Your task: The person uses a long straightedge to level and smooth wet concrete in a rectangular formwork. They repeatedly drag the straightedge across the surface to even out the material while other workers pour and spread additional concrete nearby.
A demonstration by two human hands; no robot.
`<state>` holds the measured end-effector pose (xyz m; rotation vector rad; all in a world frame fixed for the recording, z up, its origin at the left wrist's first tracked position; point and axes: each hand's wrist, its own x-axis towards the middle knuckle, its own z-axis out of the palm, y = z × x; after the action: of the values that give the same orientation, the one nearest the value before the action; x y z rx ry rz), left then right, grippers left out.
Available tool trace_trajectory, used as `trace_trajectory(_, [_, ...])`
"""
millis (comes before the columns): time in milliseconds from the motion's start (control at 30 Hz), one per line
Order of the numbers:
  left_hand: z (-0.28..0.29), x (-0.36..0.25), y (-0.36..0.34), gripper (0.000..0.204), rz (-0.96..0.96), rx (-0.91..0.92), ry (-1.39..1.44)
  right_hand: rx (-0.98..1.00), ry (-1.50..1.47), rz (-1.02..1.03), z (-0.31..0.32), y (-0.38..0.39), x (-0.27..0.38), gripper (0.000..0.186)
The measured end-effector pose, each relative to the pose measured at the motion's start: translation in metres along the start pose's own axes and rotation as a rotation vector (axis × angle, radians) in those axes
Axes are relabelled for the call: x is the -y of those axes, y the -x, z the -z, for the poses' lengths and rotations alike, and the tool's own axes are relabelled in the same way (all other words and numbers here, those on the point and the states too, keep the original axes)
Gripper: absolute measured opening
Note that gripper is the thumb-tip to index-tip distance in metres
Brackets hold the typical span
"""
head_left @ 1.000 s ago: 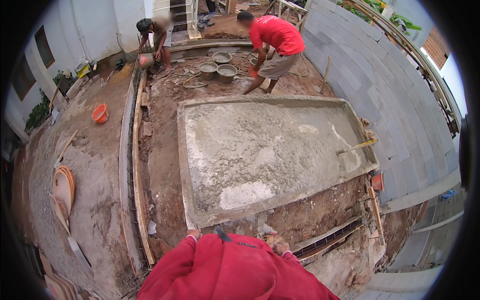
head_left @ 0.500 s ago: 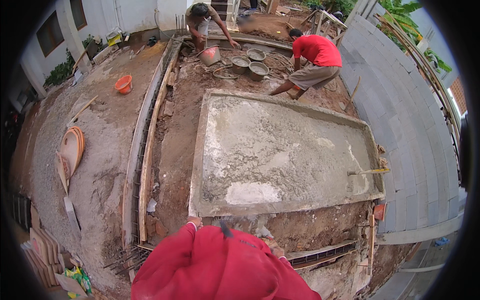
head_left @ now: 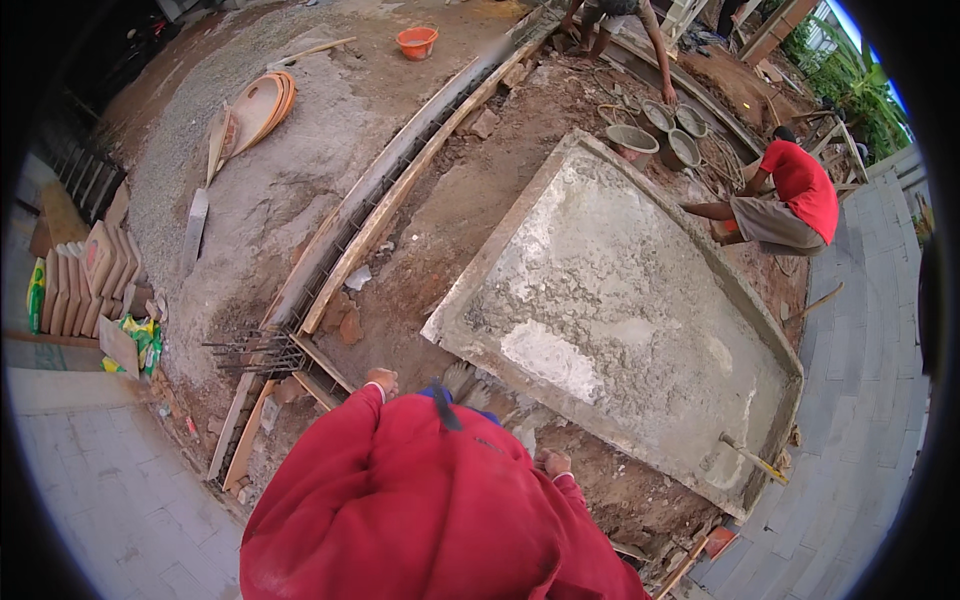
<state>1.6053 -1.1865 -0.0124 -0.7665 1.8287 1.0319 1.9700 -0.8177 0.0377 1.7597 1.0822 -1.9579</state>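
Left hand [head_left: 381, 381]: seen past the red sleeve, knuckles up, closed; whether anything is clamped cannot be told.
Right hand [head_left: 552, 463]: fingers curled at the sleeve end; its grip cannot be told either.
Brush [head_left: 459, 378]: bristly tuft between the hands, just beside the slab's near edge; holder unclear.
Slab [head_left: 620, 300]: wet cement framed by a raised rim, probably to contain the mix.
Trowel [head_left: 752, 459]: laid on the slab's near right corner.
Rebar trench [head_left: 345, 240]: left of slab.
Worker [head_left: 790, 195]: crouched at the far edge, beside pans [head_left: 655, 135].
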Motion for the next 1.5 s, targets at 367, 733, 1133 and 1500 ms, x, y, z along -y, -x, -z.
trace_trajectory(367, [0.066,0.095,0.005,0.017,-0.068,-0.035,0.021,-0.058,0.133,0.177,-0.051,-0.033,0.074,0.026])
trace_trajectory(733, [0.021,-0.004,-0.006,0.022,-0.21,0.146,-0.187,-0.2,-0.029,0.055,-0.024,-0.011,-0.01,0.024])
trace_trajectory(1133, [-0.125,-0.094,-0.027,0.018,-0.073,0.281,-0.527,-0.658,-0.087,-0.06,-0.023,0.073,-0.149,0.045])
trace_trajectory(1500, [-0.304,-0.141,0.043,0.027,-0.266,0.443,-0.574,-0.353,0.499,-0.031,0.028,0.034,-0.293,0.044])
